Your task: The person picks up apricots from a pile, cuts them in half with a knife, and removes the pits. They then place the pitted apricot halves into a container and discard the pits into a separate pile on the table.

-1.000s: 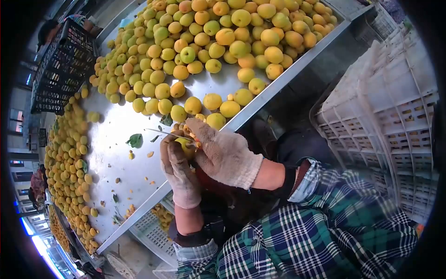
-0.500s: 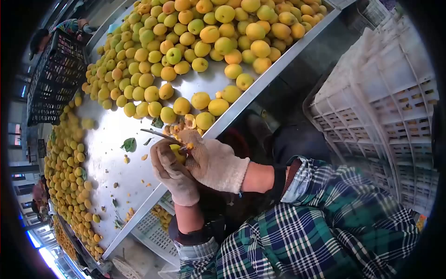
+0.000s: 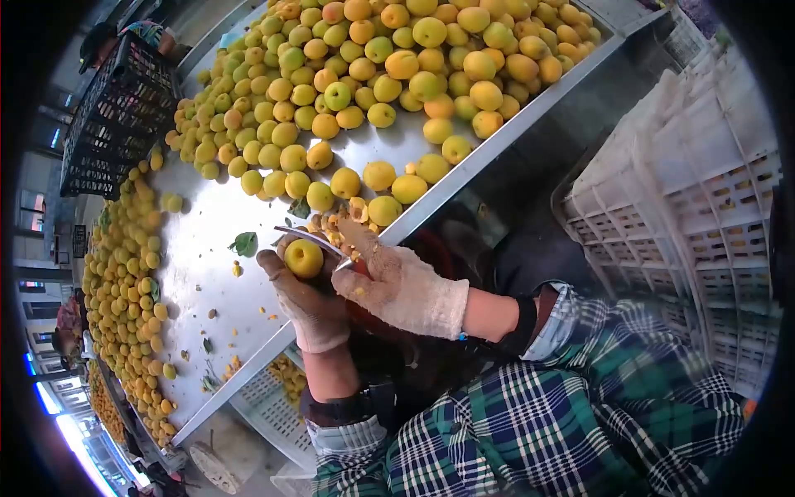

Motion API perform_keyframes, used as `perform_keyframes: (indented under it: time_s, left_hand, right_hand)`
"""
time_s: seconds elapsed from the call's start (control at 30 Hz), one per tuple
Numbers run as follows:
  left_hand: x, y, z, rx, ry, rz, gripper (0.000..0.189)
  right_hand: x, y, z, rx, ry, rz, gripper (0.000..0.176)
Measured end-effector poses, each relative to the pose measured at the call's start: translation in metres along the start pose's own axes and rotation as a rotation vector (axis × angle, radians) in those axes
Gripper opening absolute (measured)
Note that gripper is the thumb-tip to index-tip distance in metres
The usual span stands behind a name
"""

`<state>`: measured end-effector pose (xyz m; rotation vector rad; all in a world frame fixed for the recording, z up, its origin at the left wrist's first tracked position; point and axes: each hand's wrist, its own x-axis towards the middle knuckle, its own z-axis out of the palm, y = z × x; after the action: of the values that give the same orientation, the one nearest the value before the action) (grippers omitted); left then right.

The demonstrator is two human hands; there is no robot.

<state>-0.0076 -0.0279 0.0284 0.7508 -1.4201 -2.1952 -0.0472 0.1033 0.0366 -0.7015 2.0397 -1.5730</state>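
Note:
A whole yellow-green apricot (image 3: 304, 258) rests in my left hand (image 3: 313, 311), its gloved fingers curled round it and the stem dimple facing up. In my right hand (image 3: 402, 286), also in a soiled whitish glove, is a small knife (image 3: 308, 238). Its thin blade points left, passing just above the apricot; most of the handle is hidden by the fingers. Both hands are close together over the near edge of the metal table (image 3: 224, 306). Cut apricot pieces (image 3: 358, 209) lie on the table just beyond my right hand.
A large heap of apricots (image 3: 397, 62) covers the far part of the table, and another pile (image 3: 124, 290) runs along its left side. A white crate (image 3: 679, 190) stands at the right, a black crate (image 3: 116, 116) at the far left beside another person (image 3: 149, 33). A leaf (image 3: 244, 243) lies on the metal.
My hands have moved apart slightly. The apricot, mostly covered before, now shows in my left hand, and the knife's blade has turned into clearer view. The whole view has shifted a little.

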Motion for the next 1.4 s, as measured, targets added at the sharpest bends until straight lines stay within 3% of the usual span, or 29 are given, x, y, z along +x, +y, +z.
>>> perform_keyframes:
  time_s: [0.03, 0.27, 0.47, 0.67, 0.73, 0.83, 0.93, 1.13, 1.17, 1.27, 1.3, 1.4]
  left_hand:
    - [0.001, -0.002, -0.002, -0.101, -0.043, -0.029, 0.063]
    - [-0.002, -0.001, 0.004, 0.003, -0.037, 0.063, 0.063]
    - [-0.004, 0.002, 0.004, -0.031, -0.054, 0.063, 0.061]
    - [-0.006, 0.004, 0.006, -0.084, -0.055, 0.066, 0.059]
    - [-0.011, 0.006, 0.014, -0.148, -0.032, 0.055, 0.055]
    - [-0.011, 0.003, 0.014, -0.188, -0.118, 0.089, 0.055]
    - [-0.014, 0.0, 0.016, -0.125, -0.199, 0.146, 0.054]
    - [-0.02, 0.007, 0.017, 0.386, -0.11, 0.37, 0.055]
    - [-0.023, 0.007, 0.02, 0.345, -0.089, 0.404, 0.059]
    - [-0.025, 0.007, 0.017, 0.245, -0.041, 0.38, 0.061]
    - [-0.021, 0.008, 0.013, 0.118, -0.023, 0.243, 0.063]
    - [-0.024, 0.012, 0.016, -0.009, -0.038, 0.101, 0.062]
  right_hand:
    - [-0.001, -0.004, -0.003, -0.029, 0.016, 0.008, 0.066]
    - [-0.003, -0.012, -0.004, -0.296, -0.042, 0.035, 0.068]
    - [-0.001, 0.004, 0.007, -0.308, 0.107, -0.184, 0.063]
    - [-0.002, -0.003, 0.001, -0.338, -0.025, -0.052, 0.066]
    - [-0.001, 0.006, 0.009, -0.275, 0.019, -0.112, 0.065]
    - [-0.001, 0.003, 0.009, -0.237, -0.014, -0.054, 0.065]
    - [0.0, 0.006, 0.01, -0.259, -0.018, -0.044, 0.064]
    - [0.008, -0.003, 0.0, -0.258, -0.021, -0.069, 0.061]
    - [0.007, -0.011, -0.003, -0.255, -0.048, -0.062, 0.061]
    - [0.0, -0.006, 0.006, -0.282, -0.027, -0.144, 0.062]
    - [-0.002, -0.005, 0.011, -0.331, -0.036, -0.136, 0.062]
    - [0.0, 0.004, 0.018, -0.37, 0.016, -0.191, 0.064]
